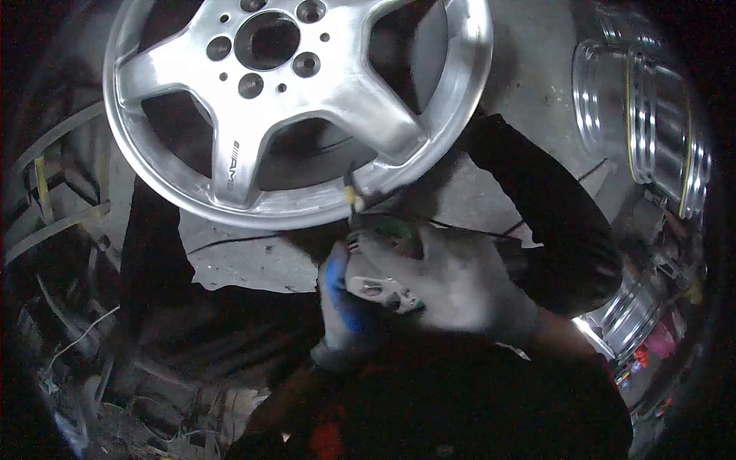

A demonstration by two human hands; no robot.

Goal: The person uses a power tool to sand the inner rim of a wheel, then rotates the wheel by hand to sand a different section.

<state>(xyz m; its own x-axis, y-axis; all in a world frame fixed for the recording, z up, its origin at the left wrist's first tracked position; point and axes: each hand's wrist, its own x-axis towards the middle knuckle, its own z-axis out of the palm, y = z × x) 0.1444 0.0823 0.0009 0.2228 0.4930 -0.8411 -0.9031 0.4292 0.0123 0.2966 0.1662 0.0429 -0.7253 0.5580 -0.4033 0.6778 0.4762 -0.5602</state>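
Observation:
A bare-metal alloy wheel (pixel 287 119) with AMG lettering on one spoke stands in front of me, its lower rim nearest my hands. Close below that rim, I hold a handheld power grinder (pixel 376 285) with a grey vented housing and a dark green part. My left hand (pixel 335 303), in a grey glove with blue on it, is wrapped round the grinder's left side. From the right, my gloved right hand (pixel 468 284) closes over the body, smeared by motion. A thin shaft with a pale yellowish tip (pixel 354 195) reaches up and overlaps the rim.
More shiny wheels (pixel 640 115) stand at the right, with another wheel (pixel 632 310) lower down. A dark cable (pixel 234 244) crosses the grey concrete floor (pixel 253 264). My dark-clothed legs (pixel 552 199) lie either side of the wheel. Frames and clutter (pixel 65 207) line the left.

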